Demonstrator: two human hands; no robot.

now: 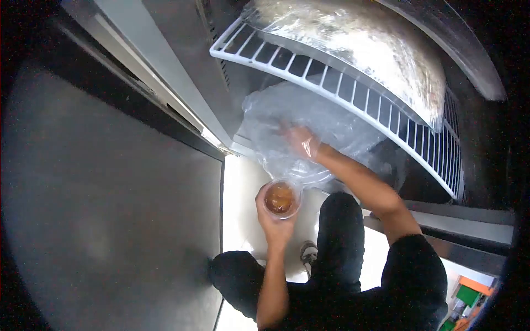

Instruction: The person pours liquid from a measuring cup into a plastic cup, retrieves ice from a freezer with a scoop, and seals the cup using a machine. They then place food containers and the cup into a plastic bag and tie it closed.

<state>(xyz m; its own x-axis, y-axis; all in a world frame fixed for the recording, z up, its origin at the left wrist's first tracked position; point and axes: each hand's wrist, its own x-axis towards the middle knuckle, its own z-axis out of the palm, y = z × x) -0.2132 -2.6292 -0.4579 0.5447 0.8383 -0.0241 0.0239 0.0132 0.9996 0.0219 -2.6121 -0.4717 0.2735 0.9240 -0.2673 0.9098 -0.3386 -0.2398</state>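
Observation:
A clear round cup [280, 199] with brown contents sits in my left hand [270, 220], its fingers wrapped round the side. Under the wire shelf, my right hand [301, 141], in a thin clear glove, reaches into or over a large clear plastic bag [326, 118]. The fingers of that hand are blurred and partly hidden by the plastic, so I cannot tell what they touch or hold.
A white wire shelf [348, 102] bears a plastic-wrapped tray [359, 41] above my right arm. The grey door [116, 209] stands open on the left. Orange and green items [468, 295] show at the lower right.

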